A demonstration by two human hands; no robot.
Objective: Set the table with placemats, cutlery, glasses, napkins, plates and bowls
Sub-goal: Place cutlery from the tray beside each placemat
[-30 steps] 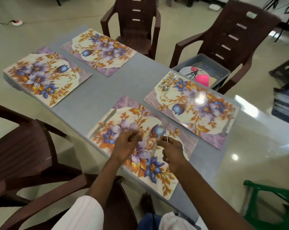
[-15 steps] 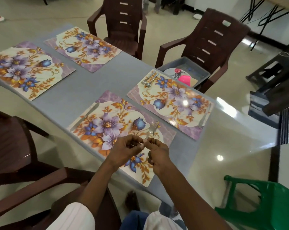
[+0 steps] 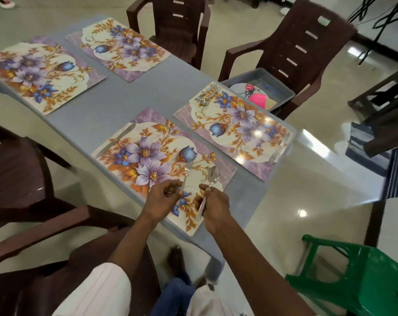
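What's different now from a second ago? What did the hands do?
The hands, bunched together before, have drawn apart: the left hand now pinches the fork, and the right hand holds the spoon, both over the near placemat. The knife lying on that mat stayed put.

We wear a pale shirt (image 3: 216, 302) with faint pinkish stripes; its left sleeve (image 3: 97, 293) ends near the elbow. Our forearms (image 3: 129, 242) are bare down to the left hand (image 3: 163, 199) and right hand (image 3: 215, 206). Below are blue trousers (image 3: 173, 293).
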